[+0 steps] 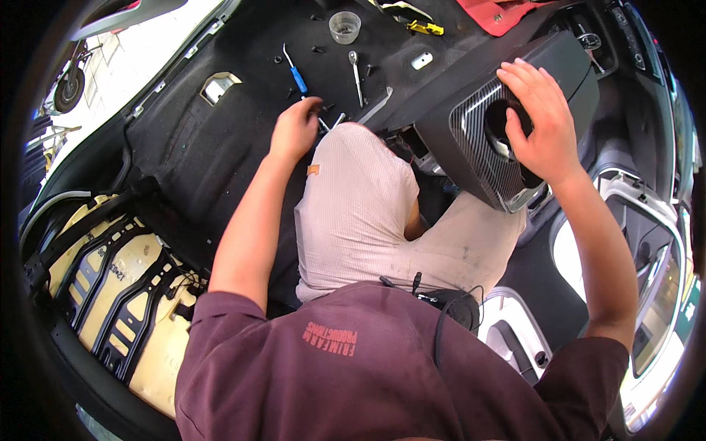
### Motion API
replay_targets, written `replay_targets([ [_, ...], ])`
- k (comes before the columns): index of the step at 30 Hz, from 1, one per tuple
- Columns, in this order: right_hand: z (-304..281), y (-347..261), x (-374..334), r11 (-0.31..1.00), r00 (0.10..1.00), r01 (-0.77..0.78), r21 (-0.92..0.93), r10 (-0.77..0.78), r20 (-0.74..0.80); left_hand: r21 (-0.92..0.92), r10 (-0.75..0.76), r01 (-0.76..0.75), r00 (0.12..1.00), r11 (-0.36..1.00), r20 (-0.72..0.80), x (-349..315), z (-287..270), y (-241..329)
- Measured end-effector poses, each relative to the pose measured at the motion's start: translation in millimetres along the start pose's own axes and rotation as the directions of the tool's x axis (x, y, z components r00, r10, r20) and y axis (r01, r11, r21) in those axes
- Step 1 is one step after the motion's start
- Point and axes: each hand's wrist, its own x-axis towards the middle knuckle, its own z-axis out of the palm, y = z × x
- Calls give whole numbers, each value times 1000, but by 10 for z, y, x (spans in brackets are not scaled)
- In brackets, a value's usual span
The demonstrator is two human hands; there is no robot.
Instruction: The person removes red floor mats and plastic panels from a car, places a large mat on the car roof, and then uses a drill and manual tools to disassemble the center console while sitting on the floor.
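Observation:
My left hand (296,131) is low over the dark car floor, its fingers curled together. Something with a metal end (338,120) shows beside the fingertips, against my knee; what the fingers hold is mostly hidden. Just beyond this hand lies a hook pick (297,77) with a blue handle. My right hand (543,125) rests on the black centre console (548,62), fingers spread over its top. The thumb reaches to the round cup holder opening (497,121) in the carbon-patterned trim panel (471,136).
A ratchet (357,77), a clear plastic cup (344,28) and several dark small parts lie on the floor. Farther off is a yellow-handled tool (425,28) near red cloth (500,15). A cream seat cushion with black frame (121,287) stands at left, a white door panel (515,331) at right.

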Motion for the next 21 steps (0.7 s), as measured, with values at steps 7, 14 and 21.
replay_targets([
  [7, -12, 13, 26, 998, 998, -57, 23, 57, 22, 493, -630, 534, 776, 687, 38, 951, 1142, -1265],
  [14, 20, 110, 1, 995, 997, -67, 73, 65, 35, 340, -804, 741, 589, 579, 85, 1280, 1264, -1631],
  [21, -19, 27, 35, 998, 1000, -8, 63, 9, -13, -469, -583, 578, 798, 668, 154, 884, 670, 48],
])
